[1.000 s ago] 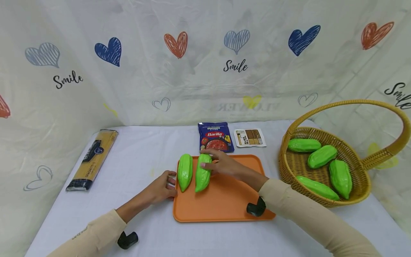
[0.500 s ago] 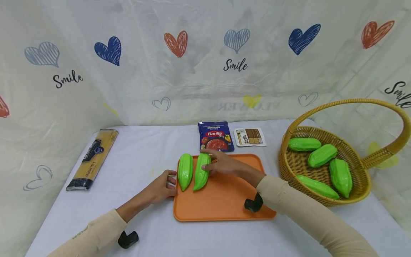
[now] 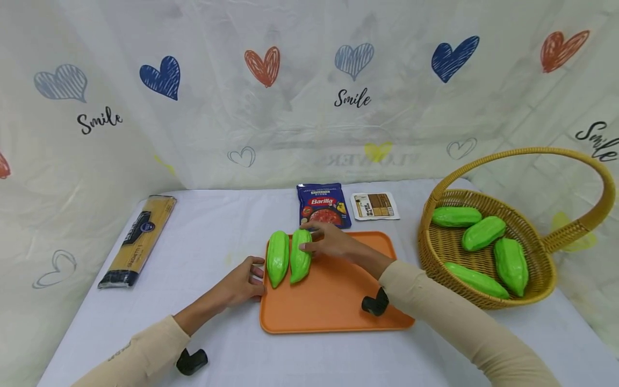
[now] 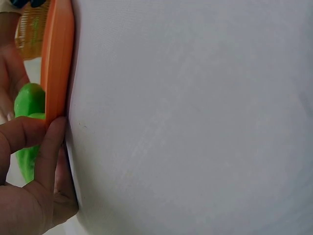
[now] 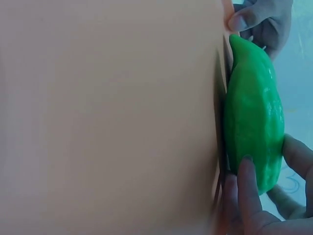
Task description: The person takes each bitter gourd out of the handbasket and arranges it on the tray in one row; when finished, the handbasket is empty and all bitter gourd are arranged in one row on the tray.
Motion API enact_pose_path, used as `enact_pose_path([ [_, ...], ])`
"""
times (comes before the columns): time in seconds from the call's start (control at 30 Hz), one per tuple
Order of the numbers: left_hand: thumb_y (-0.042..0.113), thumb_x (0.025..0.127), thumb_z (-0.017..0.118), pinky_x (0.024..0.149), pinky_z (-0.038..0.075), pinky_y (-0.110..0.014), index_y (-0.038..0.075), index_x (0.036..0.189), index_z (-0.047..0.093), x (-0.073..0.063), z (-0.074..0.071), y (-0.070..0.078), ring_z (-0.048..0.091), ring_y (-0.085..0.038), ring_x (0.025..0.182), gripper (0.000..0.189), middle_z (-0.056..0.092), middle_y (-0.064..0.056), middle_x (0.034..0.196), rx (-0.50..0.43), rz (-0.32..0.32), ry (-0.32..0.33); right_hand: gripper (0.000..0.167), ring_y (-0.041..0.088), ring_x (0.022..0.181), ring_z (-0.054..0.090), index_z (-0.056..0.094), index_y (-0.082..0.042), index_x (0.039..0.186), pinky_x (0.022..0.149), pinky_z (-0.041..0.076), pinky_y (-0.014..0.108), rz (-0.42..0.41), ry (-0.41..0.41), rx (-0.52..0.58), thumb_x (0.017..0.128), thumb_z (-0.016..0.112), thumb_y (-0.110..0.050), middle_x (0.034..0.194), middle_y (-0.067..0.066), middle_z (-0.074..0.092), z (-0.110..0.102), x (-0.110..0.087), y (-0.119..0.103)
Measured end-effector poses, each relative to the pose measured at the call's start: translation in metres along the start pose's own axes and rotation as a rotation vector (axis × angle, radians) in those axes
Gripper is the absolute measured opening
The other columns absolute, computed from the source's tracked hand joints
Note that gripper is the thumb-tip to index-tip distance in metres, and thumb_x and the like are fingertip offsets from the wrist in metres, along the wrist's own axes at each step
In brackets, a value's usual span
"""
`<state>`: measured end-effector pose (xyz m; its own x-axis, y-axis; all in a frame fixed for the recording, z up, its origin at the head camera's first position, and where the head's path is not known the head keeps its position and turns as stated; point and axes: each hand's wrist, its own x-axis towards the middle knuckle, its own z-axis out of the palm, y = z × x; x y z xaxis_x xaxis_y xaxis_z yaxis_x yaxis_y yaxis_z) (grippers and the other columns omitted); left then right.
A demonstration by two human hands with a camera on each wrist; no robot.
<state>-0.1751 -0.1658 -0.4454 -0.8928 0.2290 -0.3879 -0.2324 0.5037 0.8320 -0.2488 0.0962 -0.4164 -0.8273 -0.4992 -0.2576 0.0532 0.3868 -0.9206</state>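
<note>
My beige-sleeved forearms come in from the lower corners, a black piece [image 3: 192,362] at the left cuff, another [image 3: 375,302] at the right. Left hand [image 3: 244,282]: beside the left edge of the rectangular orange tray [image 3: 338,306], fingers bent, rim nipped between thumb and fingers, no wider than the rim. Tray lies flat on the white-cloth surface [image 3: 261,360]. Right forearm crosses over the tray's right part, hiding some of it and its edge. Right hand [image 3: 331,240]: reaches leftward, fingers spread just the vegetable's width, thumb and fingers on opposite sides of a glossy green, ridged, tapered vegetable [image 3: 301,263], gripping its far half. It's at the tray's left end, tip toward me; can't tell if on the tray or just above. Second green ridged vegetable [image 3: 278,259] just left of it, parallel; can't tell if they touch. Right of tray: tan wicker basket [image 3: 447,247] with arched handle, four more green vegetables [image 3: 456,216] inside. Far left: yellow-and-black spaghetti pack [image 3: 137,241], slanted. Behind tray: dark-blue Barilla pouch [image 3: 324,207], near my right fingers, then flat white-and-brown packet [image 3: 375,206]. Backmost: white heart-printed sheet [image 3: 300,118].
</note>
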Motion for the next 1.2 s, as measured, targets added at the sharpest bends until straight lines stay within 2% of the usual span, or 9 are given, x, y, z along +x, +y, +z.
enact_pose_path([
  [0.2,-0.003,0.079,0.072,0.074,0.063,-0.034,0.0,0.145,0.039,0.0003,-0.0003,-0.0005,0.062,-0.021,0.096,0.074,0.053,-0.014,0.118,-0.01,0.003,0.0,0.062,0.029,0.109,0.068,0.043,-0.003,0.149,0.088,0.061,0.041,0.015,0.018,0.019,0.095,0.069,-0.016,0.132,0.027,0.059,0.0032,0.0016,-0.001],
  [0.53,-0.002,0.08,0.072,0.074,0.062,-0.034,0.0,0.146,0.038,0.0007,-0.0018,-0.0022,0.062,-0.02,0.096,0.074,0.053,-0.014,0.118,-0.017,0.011,-0.012,0.06,0.029,0.113,0.066,0.047,-0.006,0.148,0.088,0.061,0.038,0.024,0.028,-0.02,0.094,0.071,-0.019,0.133,0.025,0.059,0.0068,0.0044,-0.002],
  [0.83,-0.003,0.08,0.072,0.074,0.062,-0.034,-0.001,0.146,0.038,0.0003,-0.0017,-0.0011,0.062,-0.02,0.095,0.073,0.053,-0.014,0.117,-0.008,0.021,-0.01,0.062,0.026,0.102,0.069,0.046,-0.002,0.147,0.085,0.062,0.04,0.048,0.051,0.033,0.093,0.072,-0.016,0.13,0.026,0.058,0.0069,0.0049,-0.0033],
  [1.2,-0.003,0.08,0.072,0.074,0.062,-0.034,0.0,0.145,0.039,0.0007,0.0003,-0.0021,0.062,-0.02,0.094,0.073,0.053,-0.014,0.116,0.01,0.007,-0.005,0.058,0.027,0.105,0.067,0.054,-0.003,0.141,0.087,0.062,0.038,0.077,0.11,0.057,0.089,0.077,-0.014,0.126,0.023,0.058,0.0061,0.003,-0.0042],
])
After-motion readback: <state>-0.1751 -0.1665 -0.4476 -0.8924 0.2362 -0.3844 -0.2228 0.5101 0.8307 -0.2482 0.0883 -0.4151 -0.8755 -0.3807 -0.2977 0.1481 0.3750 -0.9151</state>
